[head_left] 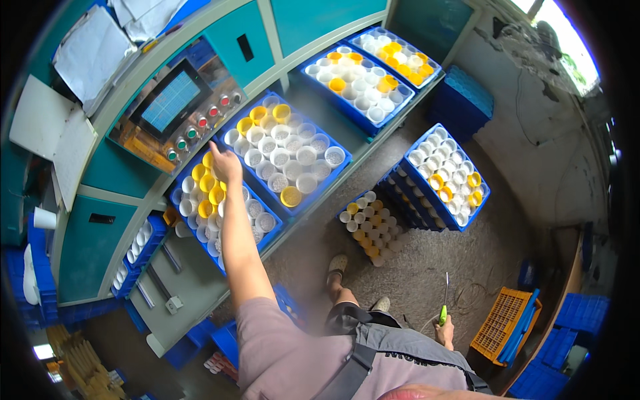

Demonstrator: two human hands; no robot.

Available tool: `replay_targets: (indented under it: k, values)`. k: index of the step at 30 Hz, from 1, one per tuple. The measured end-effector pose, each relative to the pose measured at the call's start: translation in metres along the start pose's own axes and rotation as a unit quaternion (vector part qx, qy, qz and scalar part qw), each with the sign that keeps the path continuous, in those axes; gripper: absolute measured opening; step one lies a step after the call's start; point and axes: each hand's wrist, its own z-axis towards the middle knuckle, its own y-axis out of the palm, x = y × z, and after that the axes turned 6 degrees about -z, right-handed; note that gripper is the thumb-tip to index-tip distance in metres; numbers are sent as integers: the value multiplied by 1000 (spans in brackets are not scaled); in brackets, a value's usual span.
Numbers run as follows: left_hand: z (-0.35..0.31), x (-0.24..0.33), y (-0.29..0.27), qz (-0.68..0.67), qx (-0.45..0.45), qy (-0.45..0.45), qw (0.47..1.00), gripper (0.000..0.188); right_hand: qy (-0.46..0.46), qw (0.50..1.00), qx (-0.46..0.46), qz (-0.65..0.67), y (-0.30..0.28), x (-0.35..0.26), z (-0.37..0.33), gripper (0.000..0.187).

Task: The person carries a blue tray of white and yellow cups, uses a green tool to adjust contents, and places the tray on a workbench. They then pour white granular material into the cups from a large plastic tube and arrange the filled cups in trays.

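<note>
My left hand (227, 165) reaches over the bench, one finger stretched out, above the line where two blue trays meet. Beneath and beside it lies the nearer blue tray (275, 229), filled with white and yellow cups. Beyond is a second blue tray (345, 159) of cups, several holding small pale bits. Just past the fingertip sits a control panel (189, 127) with a lit screen and red and green buttons. Low at my right side, my right hand (445, 331) is closed round the handle of a green-handled tool (443, 313) with a long thin metal shaft pointing away.
More cup trays (363, 93) stand farther along the bench. On the floor are a tall stack of cup trays (440, 193) and a lower tray of cups (369, 227). An orange crate (501, 325) stands at the right. A thin cable (475, 293) lies on the floor.
</note>
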Motion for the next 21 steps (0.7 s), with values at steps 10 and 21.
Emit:
replay_targets:
  k: [10, 21]
  values:
    - [-624, -40, -26, -81, -554, 36, 828, 18, 50, 969, 110, 214, 74, 172, -52, 41]
    - [-951, -42, 38, 51, -810, 91, 578, 21, 259, 822, 394, 320, 43, 502, -92, 41]
